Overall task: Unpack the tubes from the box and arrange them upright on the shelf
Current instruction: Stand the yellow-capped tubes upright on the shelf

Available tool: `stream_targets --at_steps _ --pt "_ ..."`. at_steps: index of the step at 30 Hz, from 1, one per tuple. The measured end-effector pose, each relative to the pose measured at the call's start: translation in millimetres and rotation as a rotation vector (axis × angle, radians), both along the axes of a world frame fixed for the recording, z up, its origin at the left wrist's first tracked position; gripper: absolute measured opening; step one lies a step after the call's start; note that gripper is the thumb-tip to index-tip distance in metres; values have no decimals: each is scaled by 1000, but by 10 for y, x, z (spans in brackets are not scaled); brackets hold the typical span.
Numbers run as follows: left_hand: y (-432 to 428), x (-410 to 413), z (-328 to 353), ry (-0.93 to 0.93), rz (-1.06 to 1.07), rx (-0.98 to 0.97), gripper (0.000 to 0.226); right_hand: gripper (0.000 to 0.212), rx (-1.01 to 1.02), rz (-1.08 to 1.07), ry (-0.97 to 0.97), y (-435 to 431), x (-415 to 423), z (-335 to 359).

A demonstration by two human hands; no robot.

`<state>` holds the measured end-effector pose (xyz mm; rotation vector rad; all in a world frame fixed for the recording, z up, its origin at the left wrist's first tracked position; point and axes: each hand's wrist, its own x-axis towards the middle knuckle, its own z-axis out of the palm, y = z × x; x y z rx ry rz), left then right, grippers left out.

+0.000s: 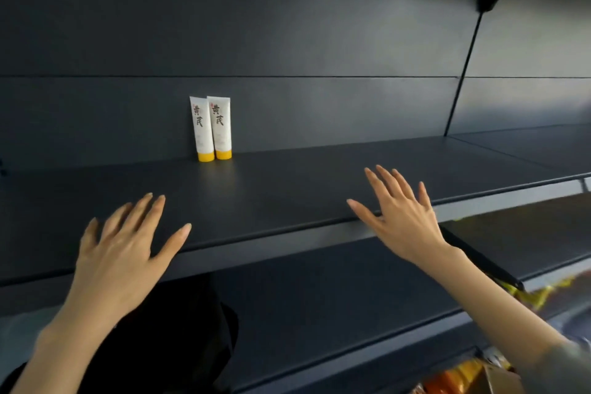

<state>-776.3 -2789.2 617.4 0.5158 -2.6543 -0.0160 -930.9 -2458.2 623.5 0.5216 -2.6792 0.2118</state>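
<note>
A person's left hand (128,243) and right hand (403,217) reach out palms down, fingers spread and holding nothing, over the near edge of a dark shelf (303,182); whether they touch it cannot be told. At the far side of the shelf, left of centre against the back panel, the left tube (201,129) and the right tube (220,126), both white with yellow caps, stand upright on their caps, side by side and touching or nearly so. Below, at the near right, a corner of a cardboard box (499,381) shows among orange and yellow packaging.
</note>
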Motion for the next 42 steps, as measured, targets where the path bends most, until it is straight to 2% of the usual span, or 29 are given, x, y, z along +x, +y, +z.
stream_targets --at_steps 10,15,22,32,42 --pt "823 -37 -113 22 -55 6 90 83 -21 -109 -4 1039 285 -309" --pt "1506 -70 -266 -12 -118 16 91 85 -8 -170 -72 1680 448 -523" --pt "2409 -90 -578 14 -247 -9 78 86 2 -271 -161 2620 700 -883" --pt "3391 -684 -1171 -261 -493 27 89 81 -85 -525 -384 3672 954 -1615" --pt "3989 -1592 -1915 -514 -718 30 78 79 -290 -818 -566 4024 936 -2392"
